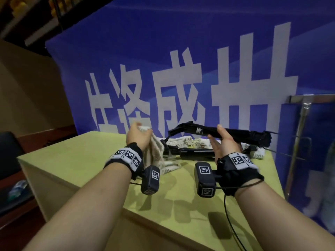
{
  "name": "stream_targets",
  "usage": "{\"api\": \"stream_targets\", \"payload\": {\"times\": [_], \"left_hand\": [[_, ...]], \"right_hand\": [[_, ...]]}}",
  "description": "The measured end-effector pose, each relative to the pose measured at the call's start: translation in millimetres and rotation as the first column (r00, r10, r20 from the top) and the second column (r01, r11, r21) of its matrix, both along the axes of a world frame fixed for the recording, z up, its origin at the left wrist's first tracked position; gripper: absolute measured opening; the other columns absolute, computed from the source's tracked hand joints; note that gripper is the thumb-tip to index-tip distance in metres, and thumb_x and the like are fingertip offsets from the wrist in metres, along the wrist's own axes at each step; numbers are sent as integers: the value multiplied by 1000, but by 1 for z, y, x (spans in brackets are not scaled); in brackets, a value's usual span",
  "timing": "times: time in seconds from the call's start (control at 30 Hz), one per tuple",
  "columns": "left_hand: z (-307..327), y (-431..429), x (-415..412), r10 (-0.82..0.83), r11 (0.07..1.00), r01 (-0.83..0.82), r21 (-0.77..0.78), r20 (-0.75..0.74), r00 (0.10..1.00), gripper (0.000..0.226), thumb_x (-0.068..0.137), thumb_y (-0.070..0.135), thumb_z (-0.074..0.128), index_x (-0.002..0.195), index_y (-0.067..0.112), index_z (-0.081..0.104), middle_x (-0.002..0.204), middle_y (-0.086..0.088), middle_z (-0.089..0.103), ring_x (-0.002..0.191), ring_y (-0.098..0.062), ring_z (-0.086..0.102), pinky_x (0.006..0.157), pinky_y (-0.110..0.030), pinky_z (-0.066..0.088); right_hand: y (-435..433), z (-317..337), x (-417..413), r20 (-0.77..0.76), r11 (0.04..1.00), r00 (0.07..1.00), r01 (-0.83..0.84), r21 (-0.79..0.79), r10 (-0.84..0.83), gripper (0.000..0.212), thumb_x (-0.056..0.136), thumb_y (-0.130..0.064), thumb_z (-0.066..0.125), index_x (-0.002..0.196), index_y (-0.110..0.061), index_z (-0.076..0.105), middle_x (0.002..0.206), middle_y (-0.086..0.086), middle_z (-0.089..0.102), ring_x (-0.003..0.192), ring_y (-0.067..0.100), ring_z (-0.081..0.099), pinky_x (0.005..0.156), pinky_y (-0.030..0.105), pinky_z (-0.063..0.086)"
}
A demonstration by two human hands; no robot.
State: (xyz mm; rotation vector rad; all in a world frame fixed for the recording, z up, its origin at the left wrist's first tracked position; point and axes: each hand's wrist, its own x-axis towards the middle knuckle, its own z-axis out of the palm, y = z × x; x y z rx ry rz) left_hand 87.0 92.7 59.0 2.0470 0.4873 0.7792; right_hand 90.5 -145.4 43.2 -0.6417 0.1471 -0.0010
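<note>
My right hand (223, 144) grips a black folded umbrella-like bundle (235, 133) with a small white logo, lifted above the yellow-green table (81, 160). Thin metal ribs stick out of its right end. My left hand (138, 135) holds a cream patterned cloth (157, 156) by its upper edge; the cloth hangs down onto the table. More of the same patterned fabric (186, 143) and a black rod (195, 153) lie on the table behind my hands. Both wrists wear black bands with square markers and a hanging black box.
A blue banner (181, 60) with large white characters stands right behind the table. A metal stand (301, 124) rises at the right. A dark chair (9, 153) and a plastic bottle (18, 187) are at the left, below table level.
</note>
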Motion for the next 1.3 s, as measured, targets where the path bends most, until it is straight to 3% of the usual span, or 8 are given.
{"api": "stream_targets", "payload": {"times": [0.1, 0.2, 0.4, 0.6, 0.77, 1.07, 1.17, 1.3], "left_hand": [[-24, -13, 4, -127, 948, 225, 225, -381, 916, 27, 80, 34, 71, 86, 8, 67, 78, -6, 63, 77, -26, 61, 69, -33, 52], [-25, -25, 2, -88, 886, 323, 331, -565, 820, 29, 77, 37, 72, 72, 10, 63, 71, -4, 61, 63, -19, 56, 53, -25, 41], [-27, -34, 2, -66, 798, 503, 332, -781, 621, 25, 78, 37, 68, 72, 12, 65, 84, -7, 70, 80, -25, 65, 76, -31, 53], [-39, -40, -2, 12, 576, 571, 585, -705, 709, 34, 78, 43, 73, 104, 24, 61, 115, -2, 45, 117, -23, 40, 95, -42, 46], [-57, -36, 2, 93, 586, 631, 508, -816, 571, 31, 81, 29, 75, 103, 9, 72, 105, -9, 73, 96, -24, 68, 82, -36, 57], [-72, -12, -8, 31, 648, 627, 433, -837, 547, 47, 90, 43, 63, 105, -2, 66, 70, -2, 47, 62, -16, 44, 58, -27, 38], [-75, -2, -7, 10, 644, 640, 419, -841, 541, 28, 92, 35, 60, 107, 11, 57, 89, -5, 56, 73, -18, 50, 64, -28, 42], [-83, 10, -10, -115, 656, 690, 306, -863, 492, 73, 88, 54, 62, 150, 24, 34, 150, -4, 43, 131, -25, 47, 106, -35, 40]], "right_hand": [[-18, -8, -2, 44, 987, 999, -22, -161, 30, 48, 90, -27, 61, 131, -4, 47, 133, 12, 52, 118, 20, 56, 86, 24, 52], [-32, -13, -5, -38, 974, 998, -62, -217, 55, 36, 89, -34, 61, 119, -15, 57, 118, 1, 62, 102, 8, 58, 101, 30, 38], [-39, -11, -19, -122, 997, 990, -67, -31, 63, 29, 81, -35, 71, 93, -14, 55, 106, 0, 68, 100, 9, 62, 109, 40, 30], [-43, -9, -33, -90, 998, 995, 54, 17, -52, 44, 78, -25, 77, 112, -13, 52, 115, 6, 65, 97, 16, 68, 76, 30, 52], [-49, -5, -45, -75, 993, 991, 117, 29, -115, 41, 82, -24, 74, 115, -11, 53, 116, 6, 65, 101, 17, 67, 69, 23, 54], [-33, 0, -38, -10, 989, 991, 132, 67, -132, 39, 78, -18, 77, 108, -9, 54, 108, 11, 64, 91, 24, 70, 70, 31, 60], [-24, -1, -32, 17, 991, 995, 98, 92, -100, 37, 77, -18, 78, 105, -8, 57, 106, 11, 66, 87, 25, 71, 74, 32, 60], [-14, -1, -22, 71, 992, 993, 89, 85, -95, 43, 80, -16, 75, 116, -6, 54, 100, 9, 64, 91, 25, 69, 80, 34, 59]]}}
